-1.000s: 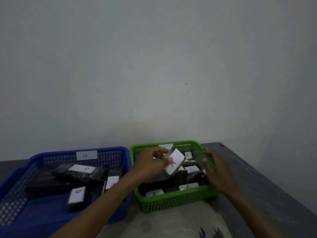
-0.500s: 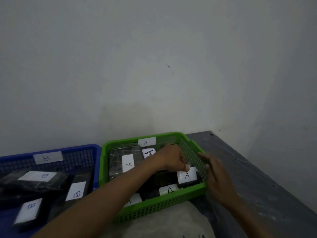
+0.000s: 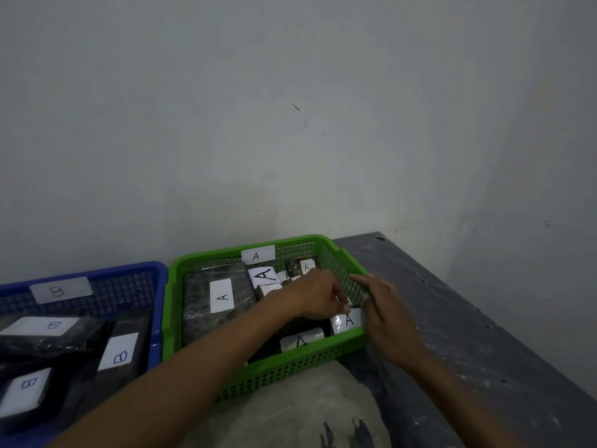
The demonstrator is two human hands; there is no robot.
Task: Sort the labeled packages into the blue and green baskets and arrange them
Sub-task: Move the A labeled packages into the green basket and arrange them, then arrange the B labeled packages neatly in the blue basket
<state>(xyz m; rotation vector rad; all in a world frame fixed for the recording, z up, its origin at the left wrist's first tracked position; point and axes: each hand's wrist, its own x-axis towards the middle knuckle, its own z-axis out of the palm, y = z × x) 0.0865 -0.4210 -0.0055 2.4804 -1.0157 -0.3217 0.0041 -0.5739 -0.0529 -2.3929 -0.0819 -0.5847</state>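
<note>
Near edge of the bench (image 3: 484, 334): a pale cloth (image 3: 290, 412) lies against the green basket (image 3: 290, 367), which touches the blue basket (image 3: 158, 318) on its left; bare bench lies open to the right. Left hand (image 3: 318, 297), fingers curled, presses an A-labelled package (image 3: 347, 320) flat into the basket's near right corner, long axis toward the far edge. Right hand (image 3: 387, 313) rests, fingers relaxed, on the right wall. B-labelled packages (image 3: 118, 352) fill the blue basket. Half a second ago the view sat slightly farther right; hands have barely shifted.
</note>
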